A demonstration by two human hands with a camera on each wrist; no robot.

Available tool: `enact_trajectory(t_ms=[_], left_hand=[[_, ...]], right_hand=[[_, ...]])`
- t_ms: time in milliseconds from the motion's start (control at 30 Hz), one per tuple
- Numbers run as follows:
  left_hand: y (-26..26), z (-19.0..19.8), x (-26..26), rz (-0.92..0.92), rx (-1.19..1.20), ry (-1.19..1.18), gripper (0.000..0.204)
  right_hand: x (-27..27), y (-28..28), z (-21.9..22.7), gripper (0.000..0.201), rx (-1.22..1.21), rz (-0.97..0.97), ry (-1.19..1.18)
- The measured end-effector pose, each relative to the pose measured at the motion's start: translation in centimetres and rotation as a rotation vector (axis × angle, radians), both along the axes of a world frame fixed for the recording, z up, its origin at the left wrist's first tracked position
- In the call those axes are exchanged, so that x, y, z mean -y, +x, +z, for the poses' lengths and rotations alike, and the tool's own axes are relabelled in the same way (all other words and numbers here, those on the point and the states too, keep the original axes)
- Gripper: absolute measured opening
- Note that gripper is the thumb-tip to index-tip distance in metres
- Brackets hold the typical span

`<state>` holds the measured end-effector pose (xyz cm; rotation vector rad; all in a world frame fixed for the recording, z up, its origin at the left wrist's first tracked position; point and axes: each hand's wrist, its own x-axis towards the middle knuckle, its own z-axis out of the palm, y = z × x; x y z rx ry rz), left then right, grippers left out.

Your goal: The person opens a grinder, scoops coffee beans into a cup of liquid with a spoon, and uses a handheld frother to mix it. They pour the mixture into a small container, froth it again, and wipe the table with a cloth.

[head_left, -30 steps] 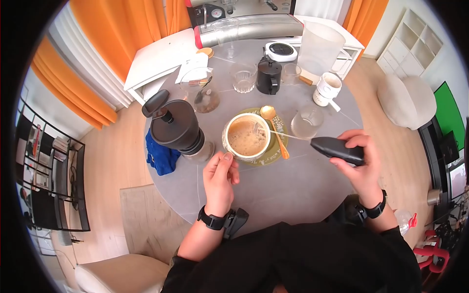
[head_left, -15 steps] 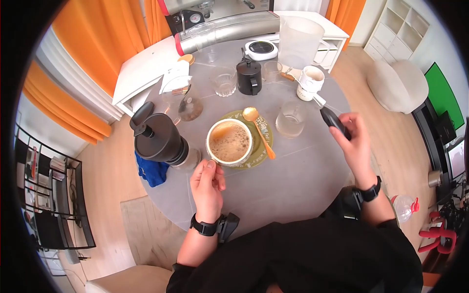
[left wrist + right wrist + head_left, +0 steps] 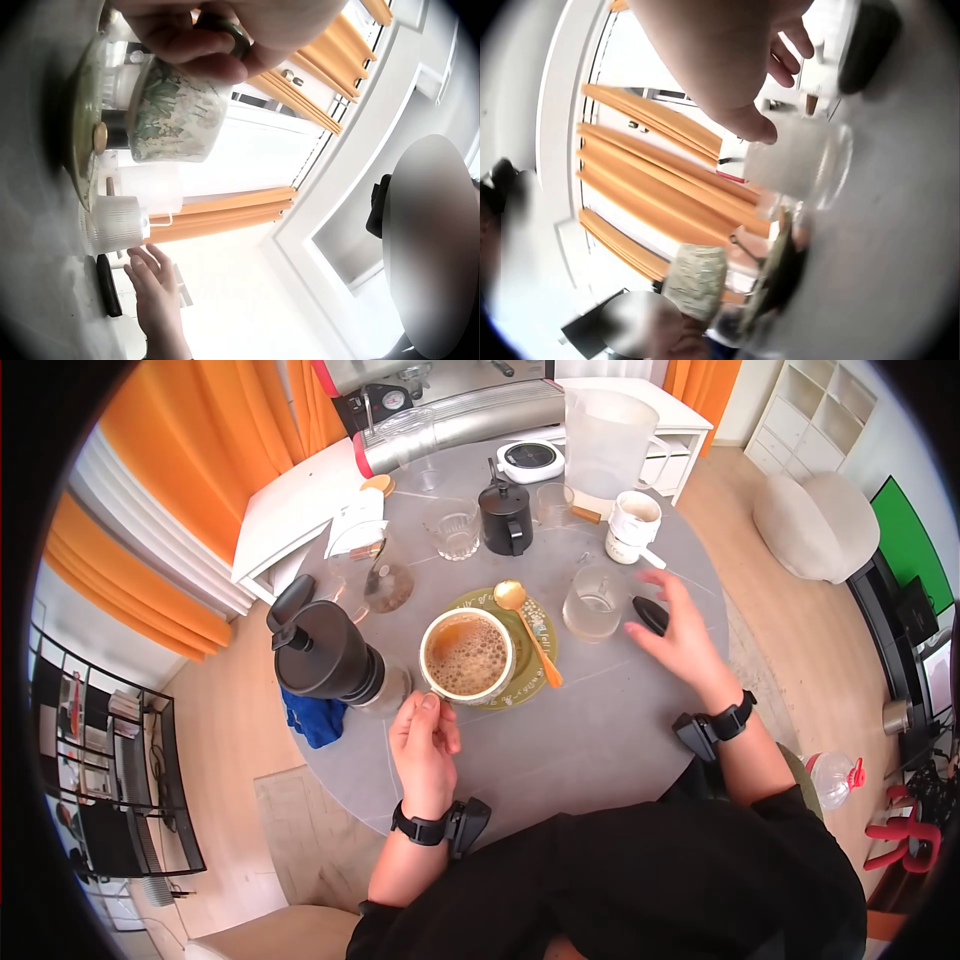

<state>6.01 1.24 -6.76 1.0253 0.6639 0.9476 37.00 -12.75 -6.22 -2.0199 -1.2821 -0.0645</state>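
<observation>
My left hand [image 3: 424,745] pinches the handle of a floral cup [image 3: 180,112] and holds it just above a green saucer [image 3: 527,680]. Foamy brown coffee [image 3: 467,654] fills much of the cup. A wooden spoon [image 3: 540,648] with a gold-coloured bowl lies across the saucer's right side. Near the table's right side, my right hand [image 3: 685,640] is spread, with nothing in its grasp. Beside its fingers lies a black handheld milk frother [image 3: 650,614], its whisk end not visible. A ribbed clear glass [image 3: 594,603] stands between this hand and the saucer.
To the left stand a black-topped coffee grinder [image 3: 325,655] and a blue cloth [image 3: 315,717]. Farther back are a black pot [image 3: 506,520], a white scale [image 3: 531,461], a white mug [image 3: 633,525] and a large frosted pitcher [image 3: 607,445]. An espresso machine [image 3: 460,425] sits behind.
My right hand has brought the milk frother out of the cup, laid it on the table to the right of the glass and let go. My left hand still holds the cup.
</observation>
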Motion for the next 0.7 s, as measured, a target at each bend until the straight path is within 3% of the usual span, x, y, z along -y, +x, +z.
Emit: enact_trajectory(t_ms=[67,100,333,700], left_hand=[[0.0,0.0,0.1,0.000,-0.002,-0.012,0.026],[0.0,0.0,0.0,-0.002,-0.004,-0.002,0.026],[0.0,0.0,0.0,0.003,-0.025,0.008,0.025],[0.1,0.1,0.2,0.022,-0.022,-0.002,0.026]], right_hand=[[-1.3,-1.2,0.8,0.084,-0.270,0.206,0.044],[-2.0,-1.0,0.4,0.093,-0.286,0.255,0.015],[-3.0,-1.2,-0.8,0.092,-0.352,0.172,0.005],[0.7,-3.2,-0.1,0.100,-0.429,0.314,-0.076]])
